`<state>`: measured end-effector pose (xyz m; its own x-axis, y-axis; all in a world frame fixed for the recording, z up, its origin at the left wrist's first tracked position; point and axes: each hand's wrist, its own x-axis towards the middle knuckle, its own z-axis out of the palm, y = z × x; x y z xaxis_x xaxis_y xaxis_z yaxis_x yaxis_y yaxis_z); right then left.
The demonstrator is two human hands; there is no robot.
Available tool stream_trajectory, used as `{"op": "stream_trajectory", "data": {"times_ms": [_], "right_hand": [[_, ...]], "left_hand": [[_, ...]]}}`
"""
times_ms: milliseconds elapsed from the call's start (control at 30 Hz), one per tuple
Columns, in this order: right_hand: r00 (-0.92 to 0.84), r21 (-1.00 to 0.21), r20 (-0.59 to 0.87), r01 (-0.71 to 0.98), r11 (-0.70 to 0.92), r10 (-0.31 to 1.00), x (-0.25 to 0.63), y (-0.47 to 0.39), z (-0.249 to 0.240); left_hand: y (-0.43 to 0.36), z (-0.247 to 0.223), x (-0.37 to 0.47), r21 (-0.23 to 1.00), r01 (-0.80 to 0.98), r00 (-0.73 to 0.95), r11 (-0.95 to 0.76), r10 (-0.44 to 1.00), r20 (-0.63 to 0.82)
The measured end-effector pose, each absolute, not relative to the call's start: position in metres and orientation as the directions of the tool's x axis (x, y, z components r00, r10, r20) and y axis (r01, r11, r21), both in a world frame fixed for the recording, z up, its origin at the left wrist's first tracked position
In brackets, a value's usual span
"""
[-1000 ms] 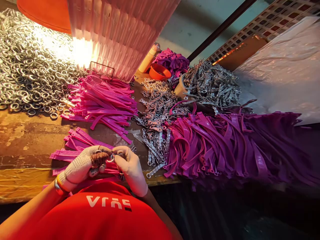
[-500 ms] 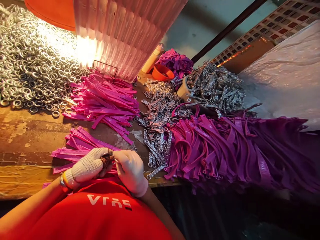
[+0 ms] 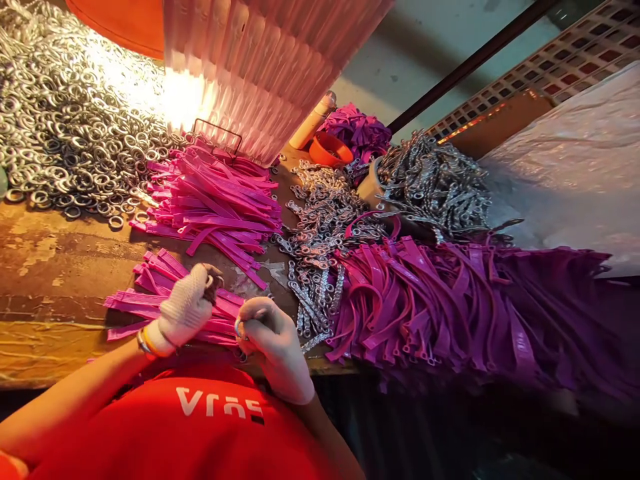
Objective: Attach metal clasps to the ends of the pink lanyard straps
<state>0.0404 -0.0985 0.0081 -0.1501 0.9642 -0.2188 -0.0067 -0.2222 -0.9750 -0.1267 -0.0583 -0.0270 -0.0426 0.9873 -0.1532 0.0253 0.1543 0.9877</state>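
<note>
My left hand [image 3: 186,308], in a pale knitted glove with dark fingertips, is curled closed above a small pile of pink straps [image 3: 150,280]. What its fingers hold is hidden. To its right, my right hand [image 3: 273,343] wears a smooth whitish glove. Thumb and fingers are pinched together, with a small shiny bit at the tips too small to name. Pink straps pass beneath both hands, near the table's front edge. The two hands are apart.
Many metal rings [image 3: 75,133] are heaped at left beside a larger pink strap pile [image 3: 215,193]. Silvery chain-like links [image 3: 320,227] lie centrally; more fill a tub [image 3: 371,187]. Purple straps [image 3: 425,300] spread rightward. A corrugated translucent sheet [image 3: 265,60] and orange bowl [image 3: 327,152] stand behind.
My hands have separated: the left moved up and away, the right slightly down and to the right. The view has shifted slightly.
</note>
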Motion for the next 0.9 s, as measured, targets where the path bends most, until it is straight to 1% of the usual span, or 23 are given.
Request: {"op": "stream_trajectory", "data": {"times_ms": [33, 67, 100, 167, 200, 233, 300, 400, 467, 500, 533, 567, 633, 700, 733, 800, 833, 867, 900], "right_hand": [[-0.142, -0.946, -0.287, -0.111, -0.304, 0.947, 0.041, -0.096, 0.012], [-0.123, -0.922, -0.326, -0.178, -0.344, 0.937, 0.041, -0.092, 0.015], [-0.096, -0.909, -0.347, -0.21, -0.36, 0.933, 0.041, -0.088, 0.016], [-0.061, -0.903, -0.371, -0.21, -0.375, 0.927, 0.041, -0.079, 0.014], [-0.064, -0.902, -0.379, -0.2, -0.384, 0.923, 0.04, -0.075, 0.011], [-0.074, -0.901, -0.384, -0.191, -0.39, 0.921, 0.039, -0.072, 0.008], [-0.097, -0.899, -0.388, -0.178, -0.399, 0.917, 0.037, -0.067, -0.001], [-0.11, -0.891, -0.416, -0.151, -0.429, 0.903, 0.034, -0.065, -0.012], [-0.122, -0.882, -0.435, -0.145, -0.449, 0.892, 0.033, -0.065, -0.016], [-0.135, -0.876, -0.441, -0.152, -0.459, 0.887, 0.033, -0.064, -0.018], [-0.156, -0.866, -0.448, -0.168, -0.471, 0.88, 0.033, -0.064, -0.018], [-0.184, -0.852, -0.456, -0.191, -0.487, 0.871, 0.033, -0.063, -0.018], [-0.267, -0.804, -0.477, -0.252, -0.538, 0.837, 0.034, -0.062, -0.016], [-0.361, -0.749, -0.485, -0.299, -0.592, 0.797, 0.034, -0.062, -0.014], [-0.4, -0.728, -0.485, -0.31, -0.612, 0.778, 0.033, -0.062, -0.012], [-0.446, -0.712, -0.488, -0.293, -0.638, 0.75, 0.031, -0.063, -0.011], [-0.446, -0.722, -0.496, -0.266, -0.639, 0.745, 0.03, -0.064, -0.012], [-0.422, -0.744, -0.506, -0.228, -0.628, 0.753, 0.03, -0.065, -0.012], [-0.372, -0.78, -0.511, -0.178, -0.6, 0.775, 0.03, -0.066, -0.013]], "left_hand": [[-0.055, -0.025, -0.131, 0.984, 0.001, -0.012, 0.176, 0.984, -0.176], [-0.054, -0.024, -0.136, 0.97, -0.057, 0.079, 0.235, 0.97, -0.23], [-0.054, -0.022, -0.14, 0.941, -0.13, 0.203, 0.313, 0.937, -0.284], [-0.056, -0.021, -0.147, 0.842, -0.272, 0.426, 0.467, 0.842, -0.33], [-0.059, -0.02, -0.149, 0.784, -0.333, 0.491, 0.524, 0.806, -0.33], [-0.061, -0.02, -0.151, 0.728, -0.386, 0.527, 0.566, 0.783, -0.329], [-0.065, -0.02, -0.153, 0.643, -0.466, 0.543, 0.608, 0.77, -0.335], [-0.067, -0.025, -0.155, 0.582, -0.527, 0.509, 0.619, 0.778, -0.367], [-0.066, -0.029, -0.155, 0.553, -0.525, 0.468, 0.647, 0.762, -0.447], [-0.065, -0.03, -0.154, 0.562, -0.515, 0.437, 0.648, 0.762, -0.478], [-0.065, -0.031, -0.153, 0.6, -0.49, 0.401, 0.632, 0.775, -0.489], [-0.066, -0.03, -0.152, 0.665, -0.445, 0.366, 0.6, 0.799, -0.477], [-0.068, -0.027, -0.15, 0.835, -0.286, 0.312, 0.471, 0.869, -0.384], [-0.07, -0.022, -0.147, 0.955, -0.08, 0.279, 0.285, 0.926, -0.253], [-0.071, -0.02, -0.146, 0.982, 0.011, 0.269, 0.189, 0.945, -0.185], [-0.072, -0.016, -0.145, 0.991, 0.131, 0.247, 0.029, 0.967, -0.061], [-0.071, -0.015, -0.144, 0.986, 0.166, 0.241, -0.007, 0.97, -0.034], [-0.071, -0.014, -0.143, 0.981, 0.192, 0.241, -0.008, 0.97, -0.039], [-0.071, -0.014, -0.143, 0.977, 0.211, 0.244, 0.021, 0.967, -0.074]]}}
